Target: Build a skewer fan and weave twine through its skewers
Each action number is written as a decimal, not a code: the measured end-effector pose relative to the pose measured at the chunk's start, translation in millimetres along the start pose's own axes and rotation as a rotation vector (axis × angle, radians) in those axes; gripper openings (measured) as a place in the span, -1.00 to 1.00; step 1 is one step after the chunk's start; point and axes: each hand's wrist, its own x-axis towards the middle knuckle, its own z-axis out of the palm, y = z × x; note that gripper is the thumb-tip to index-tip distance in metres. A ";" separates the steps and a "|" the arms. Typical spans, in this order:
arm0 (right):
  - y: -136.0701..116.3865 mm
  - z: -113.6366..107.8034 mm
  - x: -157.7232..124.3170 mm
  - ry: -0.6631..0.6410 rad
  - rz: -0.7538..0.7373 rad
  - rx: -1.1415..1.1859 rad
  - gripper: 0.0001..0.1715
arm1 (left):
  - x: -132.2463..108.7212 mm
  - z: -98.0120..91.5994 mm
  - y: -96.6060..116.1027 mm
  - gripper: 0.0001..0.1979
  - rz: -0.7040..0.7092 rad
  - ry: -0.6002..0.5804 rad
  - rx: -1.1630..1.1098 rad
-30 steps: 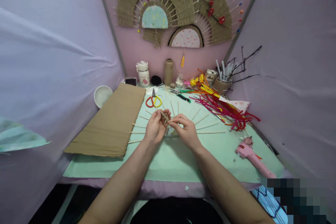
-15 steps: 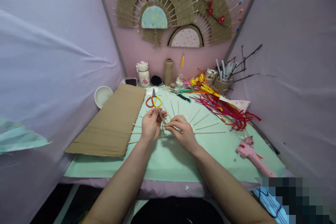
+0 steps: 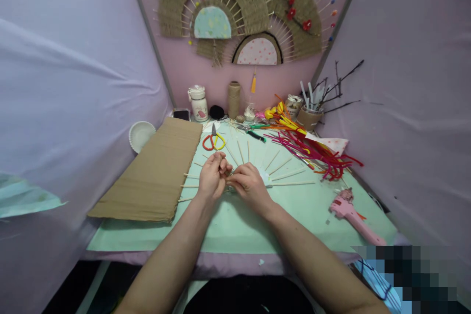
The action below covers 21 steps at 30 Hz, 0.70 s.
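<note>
- The twine is pinched narrowly between the fingertips of the left hand and the right hand, right at the hub of the stick fan; if either pinch were slackened, the strand would likely slip loose.
- A stick could be knocked askew by either wrist (the spokes look to be lying loose on the mat).
- The scissors, just behind the fan, could be snagged by trailing twine.
- The glue gun, well to the fan's right, could be bumped by the right forearm.

No legible text in view.
White bottle and tin carry printed decoration; no words or numbers resolve on either.
</note>
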 end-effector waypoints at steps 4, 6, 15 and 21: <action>-3.0 -3.4 0.9 -0.003 0.021 0.045 -0.87 | -2.7 4.0 0.8 -0.73 0.074 -0.056 0.098; -7.1 -8.5 2.7 -0.003 0.031 0.116 -0.90 | -4.0 4.5 0.0 -0.74 0.117 -0.076 0.155; -10.9 -23.0 10.1 0.229 0.280 0.297 -0.91 | -16.1 -1.6 -16.1 -0.49 0.286 -0.185 0.468; -14.2 -23.2 10.6 0.199 0.304 0.291 -0.88 | -19.6 -4.0 -19.9 -0.27 0.378 -0.254 0.576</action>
